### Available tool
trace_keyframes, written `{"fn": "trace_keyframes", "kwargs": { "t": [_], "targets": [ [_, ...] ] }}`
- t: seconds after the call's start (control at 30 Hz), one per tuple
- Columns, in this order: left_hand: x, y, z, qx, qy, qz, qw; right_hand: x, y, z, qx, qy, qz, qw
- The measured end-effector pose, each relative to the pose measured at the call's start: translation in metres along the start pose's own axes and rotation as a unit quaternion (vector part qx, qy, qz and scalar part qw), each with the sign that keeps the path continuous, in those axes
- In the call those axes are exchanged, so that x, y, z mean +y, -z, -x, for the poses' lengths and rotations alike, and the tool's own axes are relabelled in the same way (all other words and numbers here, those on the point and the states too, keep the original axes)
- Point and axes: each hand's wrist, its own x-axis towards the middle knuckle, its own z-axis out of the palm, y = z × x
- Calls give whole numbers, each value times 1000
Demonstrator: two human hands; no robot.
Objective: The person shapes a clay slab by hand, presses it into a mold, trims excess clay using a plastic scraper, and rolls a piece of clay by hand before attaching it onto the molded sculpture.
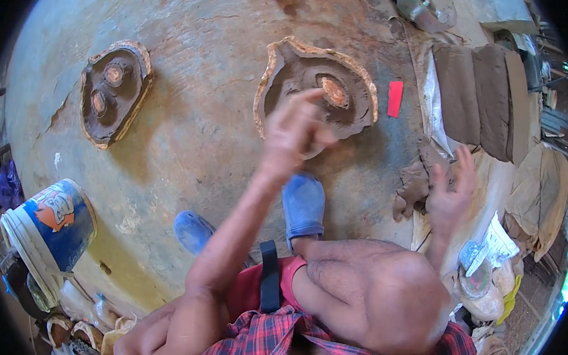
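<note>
My left hand (294, 130), somewhat blurred, reaches over the near side of a clay-lined mould (363, 75) with a rough orange-brown rim. Its index finger stretches toward an oval orange-brown piece (334, 92) inside; whether it touches is unclear. Nothing shows in this hand. Off to the right, my right hand (452, 190) is raised with fingers spread, holding nothing. Beside it lies a torn lump of dark clay (414, 186). A flat red strip (395, 99) rests on the floor right of the mould.
At the left lies a second clay-lined mould (145, 111) with two round pieces inside. A white-and-blue bucket (59, 224) tilts at the left. Thick dark clay slabs (458, 95) are stacked at the right. Blue clogs (304, 205) are on my feet.
</note>
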Motion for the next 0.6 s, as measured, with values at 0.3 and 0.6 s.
{"fn": "trace_keyframes", "kwargs": {
  "t": [0.3,0.6],
  "targets": [
    [-21,-86,-27,-111,-220,-29,969,-130,-106,-27,-82,81,-503,857],
    [-14,-71,-32,-104,-206,20,973,-148,-104,-32,-149,119,-571,798]
  ]
}}
